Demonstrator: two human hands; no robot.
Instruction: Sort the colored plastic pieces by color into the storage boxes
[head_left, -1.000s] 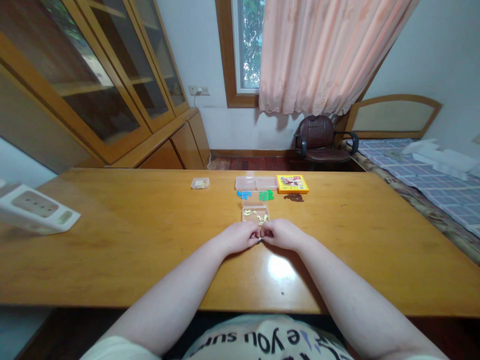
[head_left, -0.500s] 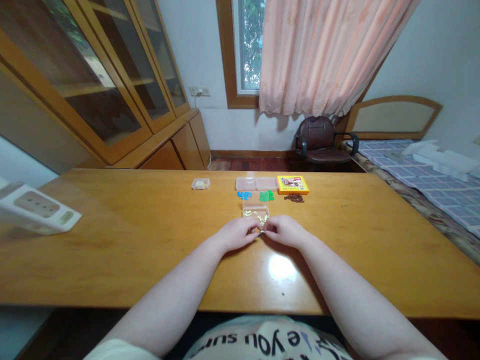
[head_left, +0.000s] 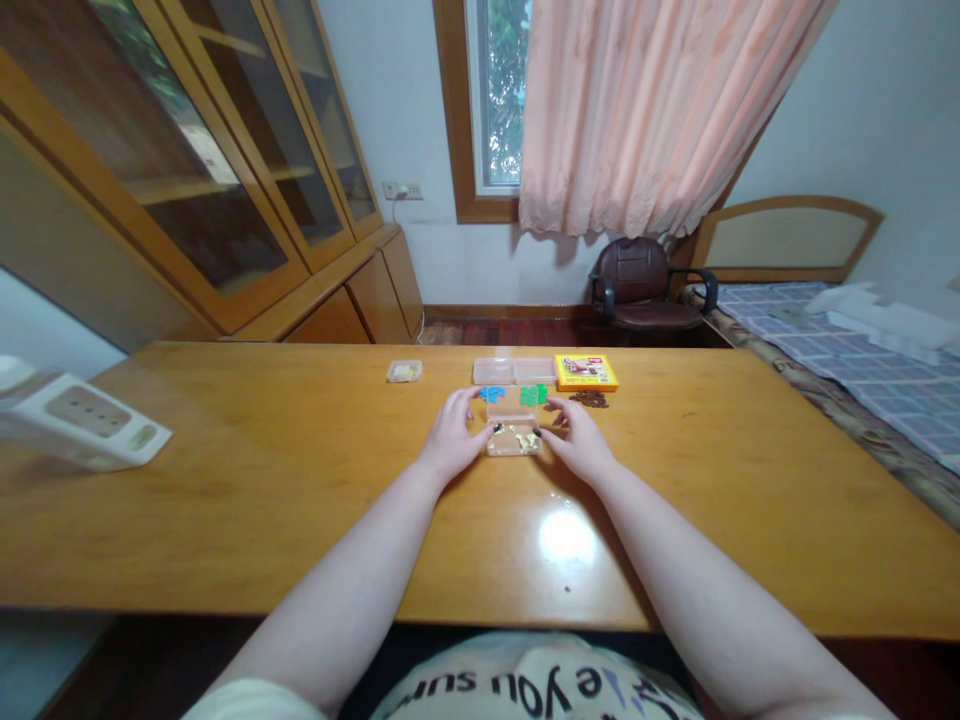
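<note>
A small clear plastic box [head_left: 512, 441] with several yellow pieces in it sits on the wooden table [head_left: 262, 470], its hinged lid standing open at the far side. My left hand [head_left: 452, 437] holds the box's left side, thumb at the near corner and fingers reaching along to the lid. On the box's right side, my right hand [head_left: 575, 438] has the same grip. Both forearms rest on the table.
Just behind the box lie blue pieces [head_left: 491, 393], green pieces [head_left: 533, 395] and brown pieces [head_left: 590, 399]. Further back are two clear boxes [head_left: 514, 371], a yellow box [head_left: 586, 371] and a small clear box [head_left: 404, 371]. A white device [head_left: 75, 425] lies far left.
Both hands were pinched together just in front of the box. They have moved forward and apart, and now grip its two sides.
</note>
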